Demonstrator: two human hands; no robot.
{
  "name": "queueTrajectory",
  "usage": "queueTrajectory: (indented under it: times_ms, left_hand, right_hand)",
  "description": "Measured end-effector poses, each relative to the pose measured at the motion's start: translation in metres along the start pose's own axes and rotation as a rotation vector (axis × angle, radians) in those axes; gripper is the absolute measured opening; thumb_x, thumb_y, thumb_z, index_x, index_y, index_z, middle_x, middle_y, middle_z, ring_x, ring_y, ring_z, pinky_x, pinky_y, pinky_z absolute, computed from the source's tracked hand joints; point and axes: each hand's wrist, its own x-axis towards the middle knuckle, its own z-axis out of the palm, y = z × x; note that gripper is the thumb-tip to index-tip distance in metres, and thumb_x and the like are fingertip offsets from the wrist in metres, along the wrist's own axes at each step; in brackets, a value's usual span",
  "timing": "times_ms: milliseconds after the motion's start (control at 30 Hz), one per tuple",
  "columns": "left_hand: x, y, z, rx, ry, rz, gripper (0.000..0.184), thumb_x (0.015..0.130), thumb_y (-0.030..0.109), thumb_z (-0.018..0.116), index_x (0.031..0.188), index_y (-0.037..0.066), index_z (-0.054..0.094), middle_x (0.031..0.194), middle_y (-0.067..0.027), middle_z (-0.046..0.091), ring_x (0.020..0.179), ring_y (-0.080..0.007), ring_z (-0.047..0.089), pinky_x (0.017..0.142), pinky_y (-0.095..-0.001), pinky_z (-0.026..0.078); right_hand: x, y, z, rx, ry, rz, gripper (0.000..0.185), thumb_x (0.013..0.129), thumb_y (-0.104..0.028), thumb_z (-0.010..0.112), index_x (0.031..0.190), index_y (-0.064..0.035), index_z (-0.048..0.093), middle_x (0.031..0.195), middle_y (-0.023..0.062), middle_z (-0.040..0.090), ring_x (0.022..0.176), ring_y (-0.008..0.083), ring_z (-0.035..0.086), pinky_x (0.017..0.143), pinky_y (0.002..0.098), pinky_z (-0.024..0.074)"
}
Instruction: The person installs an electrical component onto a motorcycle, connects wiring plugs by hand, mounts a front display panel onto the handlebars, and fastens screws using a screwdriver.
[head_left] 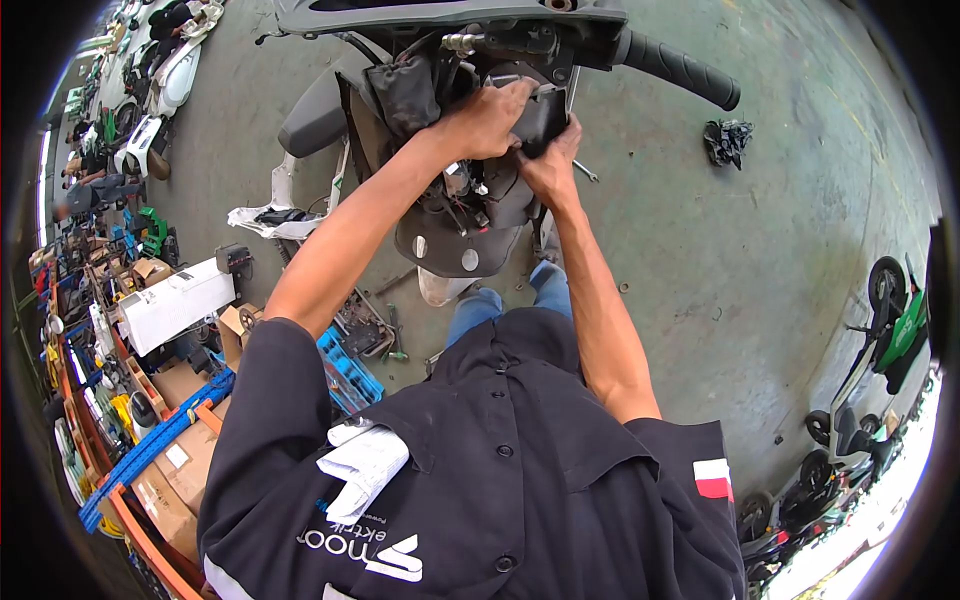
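The cover [541, 122] at the scooter's [500, 225] front was black, the handlebar grip [690, 72] black too, and the lower panel [445, 258] dark grey with two pale ovals. The floor [740, 270] was a mottled grey-green. Towards its right edge, a motorbike [905, 330] showed bright green; towards its left edge came a white box [180, 305], a blue beam [170, 443] and brown cartons [165, 505]. The shirt [540, 430] was black, its sleeve patch [712, 478] white and red, its chest logo [398, 560] white; the jeans [475, 315] were blue.

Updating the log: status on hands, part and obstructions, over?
Left hand curled against black part, hold unclear. Right hand holding its lower edge. Exposed wiring close by, possibly in the way.
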Motion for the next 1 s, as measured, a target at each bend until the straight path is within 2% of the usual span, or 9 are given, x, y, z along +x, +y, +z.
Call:
queueTrajectory:
  times_ms: [33,133,333,600,667,733,767,933,1000]
  left_hand:
    - [0.001,0.004,-0.006,-0.05,-0.026,-0.056,0.057,0.071,0.013,0.081,0.115,-0.006,0.049,0.109,-0.0253,0.06,0.106,-0.0451,0.059,0.087,-0.0487,0.05]
    - [0.001,0.009,-0.01,-0.143,0.008,-0.091,0.042,0.082,0.021,0.074,0.107,-0.004,0.051,0.101,-0.0261,0.06,0.101,-0.0472,0.058,0.082,-0.0513,0.048]
    - [0.0,0.01,-0.008,-0.174,0.156,-0.098,0.034,0.093,0.024,0.063,0.109,-0.004,0.056,0.098,-0.0262,0.063,0.095,-0.0457,0.061,0.081,-0.0487,0.049]
    - [-0.001,0.016,-0.008,-0.15,0.177,-0.18,0.038,0.093,0.03,0.063,0.108,-0.005,0.061,0.1,-0.0255,0.066,0.097,-0.043,0.064,0.083,-0.0461,0.051]
    - [0.001,0.016,-0.007,-0.173,0.194,-0.133,0.04,0.093,0.032,0.063,0.11,-0.005,0.061,0.101,-0.0257,0.066,0.098,-0.0431,0.064,0.085,-0.046,0.051]
    - [0.002,0.02,-0.01,-0.185,0.187,-0.166,0.041,0.093,0.032,0.064,0.11,-0.005,0.061,0.101,-0.0258,0.066,0.099,-0.0433,0.064,0.086,-0.0461,0.051]
    - [0.002,0.021,-0.013,-0.196,0.178,-0.189,0.041,0.093,0.033,0.064,0.11,-0.004,0.062,0.102,-0.026,0.066,0.1,-0.0434,0.063,0.086,-0.0462,0.051]
    - [0.003,0.017,-0.003,-0.201,0.264,-0.191,0.038,0.094,0.03,0.063,0.113,-0.003,0.062,0.105,-0.0243,0.066,0.103,-0.0415,0.063,0.088,-0.0456,0.05]
    - [-0.001,0.02,0.002,-0.172,0.339,-0.159,0.037,0.094,0.028,0.063,0.114,-0.002,0.062,0.105,-0.0232,0.066,0.103,-0.041,0.063,0.088,-0.0451,0.05]
  right_hand:
    - [0.0,0.011,-0.013,0.283,-0.122,-0.026,0.097,0.073,-0.019,0.083,0.146,-0.0049,0.021,0.141,0.0222,0.039,0.131,0.0377,0.04,0.112,0.0467,0.0331]
    - [0.032,0.029,-0.062,1.252,-0.404,0.596,0.062,0.083,-0.031,0.074,0.135,-0.0062,0.051,0.119,0.0096,0.063,0.105,0.0228,0.059,0.094,0.0359,0.047]
    - [0.14,0.067,-0.021,0.597,-1.093,0.589,0.028,0.09,-0.026,0.064,0.108,-0.0045,0.069,0.094,0.0052,0.07,0.079,0.0142,0.065,0.072,0.0313,0.0534]
    - [0.181,0.09,0.01,0.492,-1.545,0.292,0.031,0.084,-0.011,0.07,0.113,-0.0041,0.065,0.107,0.0048,0.068,0.096,0.0164,0.064,0.084,0.0312,0.0525]
    - [0.176,0.036,-0.022,0.152,-1.357,0.186,0.033,0.087,-0.015,0.068,0.118,-0.0045,0.065,0.11,0.0039,0.069,0.102,0.0165,0.062,0.087,0.0302,0.0514]
    - [0.172,0.033,-0.022,0.383,-0.757,0.205,0.028,0.087,-0.012,0.066,0.111,0.0008,0.07,0.099,0.0027,0.069,0.086,0.015,0.064,0.072,0.0305,0.0525]
    - [0.169,0.034,-0.031,0.421,-0.715,0.355,0.027,0.088,-0.013,0.066,0.109,0.0016,0.071,0.099,0.003,0.069,0.083,0.0129,0.063,0.07,0.0294,0.0512]
    - [0.142,0.051,-0.047,0.394,-0.901,0.258,0.03,0.091,-0.015,0.065,0.115,0.0032,0.067,0.097,0.007,0.07,0.077,0.0125,0.063,0.067,0.027,0.0502]
    - [0.136,0.07,-0.041,0.439,-0.644,0.261,0.03,0.091,-0.012,0.065,0.116,0.0042,0.066,0.095,0.0063,0.07,0.075,0.0124,0.062,0.066,0.0268,0.0501]
